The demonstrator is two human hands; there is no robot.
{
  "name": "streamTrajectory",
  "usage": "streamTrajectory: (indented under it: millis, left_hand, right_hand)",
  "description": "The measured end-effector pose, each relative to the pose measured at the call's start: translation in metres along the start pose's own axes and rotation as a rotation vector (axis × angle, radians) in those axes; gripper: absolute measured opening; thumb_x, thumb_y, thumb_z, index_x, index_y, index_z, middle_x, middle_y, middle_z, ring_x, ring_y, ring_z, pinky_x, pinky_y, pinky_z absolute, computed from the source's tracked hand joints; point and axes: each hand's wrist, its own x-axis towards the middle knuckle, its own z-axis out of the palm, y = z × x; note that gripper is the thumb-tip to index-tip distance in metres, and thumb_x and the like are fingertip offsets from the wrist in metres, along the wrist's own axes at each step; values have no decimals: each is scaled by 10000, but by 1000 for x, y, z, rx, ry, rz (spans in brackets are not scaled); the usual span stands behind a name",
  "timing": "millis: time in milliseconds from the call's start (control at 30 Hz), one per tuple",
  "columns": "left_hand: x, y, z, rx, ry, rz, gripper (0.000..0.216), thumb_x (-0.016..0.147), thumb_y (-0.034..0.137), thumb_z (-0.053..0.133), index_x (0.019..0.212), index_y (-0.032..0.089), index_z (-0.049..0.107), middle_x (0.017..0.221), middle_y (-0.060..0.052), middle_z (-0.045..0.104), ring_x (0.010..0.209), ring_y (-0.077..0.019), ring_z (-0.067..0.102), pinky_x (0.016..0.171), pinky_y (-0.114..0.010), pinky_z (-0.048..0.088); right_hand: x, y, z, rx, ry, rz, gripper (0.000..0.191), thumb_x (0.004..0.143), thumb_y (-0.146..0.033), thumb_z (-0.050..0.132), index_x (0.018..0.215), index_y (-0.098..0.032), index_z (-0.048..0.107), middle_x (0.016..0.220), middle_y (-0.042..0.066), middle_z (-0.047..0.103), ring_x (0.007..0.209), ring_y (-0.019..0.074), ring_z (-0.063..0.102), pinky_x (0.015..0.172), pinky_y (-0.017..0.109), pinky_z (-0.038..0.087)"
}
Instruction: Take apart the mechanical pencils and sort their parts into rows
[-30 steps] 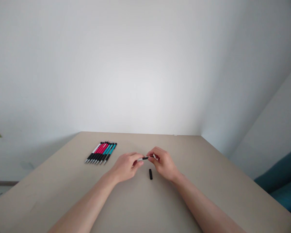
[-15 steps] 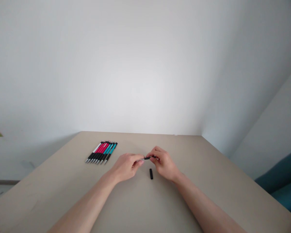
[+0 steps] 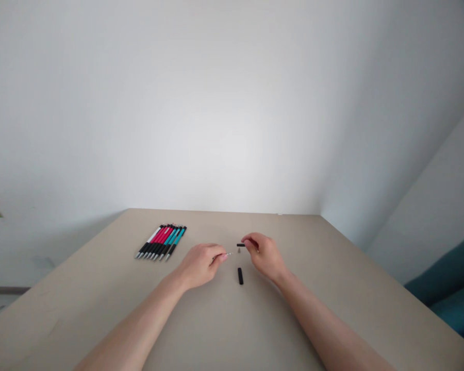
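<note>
My left hand (image 3: 201, 264) is closed, with thumb and forefinger pinching a slim silvery rod (image 3: 229, 253), its thin tip pointing right. To its right, my right hand (image 3: 266, 256) pinches a short black tube (image 3: 240, 245) whose end sticks out leftward from the fingertips. A gap separates the rod from the tube. Just below the tube is a tiny grey spot (image 3: 238, 250); whether it is a small part or a shadow I cannot tell. On the table between my hands, nearer to me, lies a black cap-like piece (image 3: 240, 276).
Several pens (image 3: 161, 242) with white, red and teal barrels and black grips lie side by side in a slanted row left of my hands. The beige table (image 3: 232, 330) meets a pale wall (image 3: 224, 129) at the back. Teal fabric (image 3: 448, 288) hangs at the right.
The rod and the black tube, which met end to end between my hands, are now apart. My right hand has drawn slightly right and up with the tube; my left hand has barely moved.
</note>
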Motion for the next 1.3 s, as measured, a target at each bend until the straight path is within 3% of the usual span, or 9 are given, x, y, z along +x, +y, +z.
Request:
streamTrajectory:
  millis: [267, 433, 600, 800, 1033, 1300]
  left_hand:
    - [-1, 4, 7, -158, -147, 201, 234, 900, 257, 458, 957, 247, 685, 1158, 3, 618, 1021, -152, 590, 879, -229, 421]
    - [0, 9, 7, -219, -211, 254, 254, 895, 211, 437, 931, 226, 688, 1115, 7, 647, 1008, -150, 607, 866, -228, 444]
    - [0, 13, 7, -267, -216, 272, 232, 848, 154, 470, 793, 199, 691, 1018, -3, 684, 924, -155, 635, 817, -234, 465]
    - [0, 17, 7, -320, -231, 291, 239, 832, 119, 471, 819, 195, 697, 957, -6, 699, 861, -144, 647, 787, -220, 466]
    - [-2, 21, 8, -388, -275, 313, 251, 802, 95, 486, 799, 195, 717, 906, -9, 711, 770, -139, 655, 715, -211, 481]
    - [-2, 26, 9, -492, -312, 305, 279, 774, 63, 483, 833, 181, 729, 898, -23, 715, 712, -139, 658, 652, -204, 497]
  right_hand:
    - [-1, -3, -2, -191, -230, 150, 162, 773, -236, 542, 753, -202, 700, 751, 34, 699, 689, 149, 602, 622, 235, 377]
    - [-1, -5, -7, -245, -338, 126, 121, 717, -207, 596, 759, -218, 709, 786, 33, 702, 747, 164, 614, 652, 241, 390]
    - [-2, -5, -6, -304, -323, 69, 108, 700, -186, 589, 723, -202, 694, 765, 49, 679, 728, 176, 592, 639, 257, 382]
    - [-4, -2, -3, -199, -356, 55, 265, 675, -108, 540, 895, -206, 651, 683, 4, 640, 634, 130, 554, 583, 214, 348]
    - [-4, -7, -2, -99, -384, 4, 285, 684, -85, 494, 905, -198, 636, 629, -20, 608, 575, 103, 513, 549, 194, 319]
    - [-6, -11, 3, -110, -408, 15, 204, 710, -98, 481, 757, -171, 665, 660, 7, 630, 590, 103, 526, 540, 192, 320]
